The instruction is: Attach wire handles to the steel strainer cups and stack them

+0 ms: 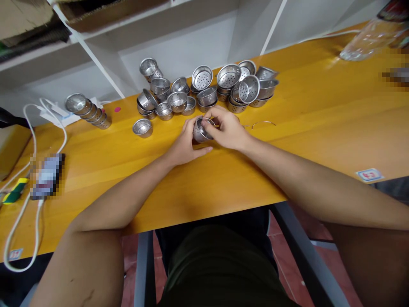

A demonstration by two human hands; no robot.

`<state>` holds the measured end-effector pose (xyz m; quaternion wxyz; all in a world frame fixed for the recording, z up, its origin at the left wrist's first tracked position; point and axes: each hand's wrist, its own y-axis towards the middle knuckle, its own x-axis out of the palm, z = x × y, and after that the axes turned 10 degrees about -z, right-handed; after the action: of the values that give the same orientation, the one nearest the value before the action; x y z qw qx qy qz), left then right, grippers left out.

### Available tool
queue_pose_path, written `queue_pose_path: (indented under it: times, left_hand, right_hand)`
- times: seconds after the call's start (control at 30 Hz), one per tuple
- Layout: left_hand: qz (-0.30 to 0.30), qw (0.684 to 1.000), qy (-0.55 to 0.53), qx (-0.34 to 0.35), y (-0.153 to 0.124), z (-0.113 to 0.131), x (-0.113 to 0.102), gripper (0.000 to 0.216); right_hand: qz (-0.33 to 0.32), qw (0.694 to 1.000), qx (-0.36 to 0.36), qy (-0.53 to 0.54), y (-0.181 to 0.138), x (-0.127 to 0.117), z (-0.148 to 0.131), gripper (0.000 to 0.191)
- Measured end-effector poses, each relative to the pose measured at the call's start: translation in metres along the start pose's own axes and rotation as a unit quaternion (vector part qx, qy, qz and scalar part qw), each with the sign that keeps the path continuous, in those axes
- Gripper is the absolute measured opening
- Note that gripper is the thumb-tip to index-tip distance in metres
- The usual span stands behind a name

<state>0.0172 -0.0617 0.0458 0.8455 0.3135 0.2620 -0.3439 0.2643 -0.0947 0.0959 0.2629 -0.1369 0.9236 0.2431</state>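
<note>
A small perforated metal cup [200,133] is between my two hands above the wooden table. My left hand [187,145] holds its left side, with the thumb stretched out below it. My right hand [228,128] grips the rim, thumb and fingertips at the cup's mouth; whether a second piece sits inside I cannot tell. Just beyond my hands, more perforated cups [177,101] are heaped in loose piles, some tilted on others. A single cup [142,128] stands apart to the left of my left hand.
A leaning stack of cups [91,111] lies farther left. A phone [47,175] with a white cable [37,221] rests at the left edge. Thin bent wire [264,123] lies right of my hands. A clear plastic bottle [367,42] is at the back right, and white shelving [179,42] borders the table.
</note>
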Motion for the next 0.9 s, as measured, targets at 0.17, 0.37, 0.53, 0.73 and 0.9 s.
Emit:
queue_pose_path:
  times: [0.17, 0.37, 0.53, 0.73, 0.9]
  left_hand:
    - [0.023, 1.000, -0.012, -0.008, 0.005, -0.007, 0.000, 0.104]
    - [-0.013, 0.994, -0.113, 0.009, 0.005, -0.014, 0.008, 0.111]
    - [0.011, 0.995, -0.100, 0.004, 0.006, -0.012, 0.006, 0.108]
    - [0.007, 0.995, -0.095, -0.020, 0.007, -0.011, 0.008, 0.114]
    - [-0.002, 0.994, -0.103, -0.030, 0.005, -0.009, 0.009, 0.114]
  right_hand:
    - [0.011, 0.999, 0.001, -0.050, -0.004, -0.004, -0.009, 0.033]
    - [-0.028, 0.995, 0.033, -0.086, -0.005, -0.015, -0.011, 0.038]
    - [-0.019, 0.994, 0.048, -0.093, -0.004, -0.018, -0.006, 0.032]
    - [-0.037, 0.997, 0.062, -0.028, -0.003, -0.016, 0.006, 0.037]
    - [-0.050, 0.996, 0.056, 0.053, -0.001, -0.014, 0.020, 0.041]
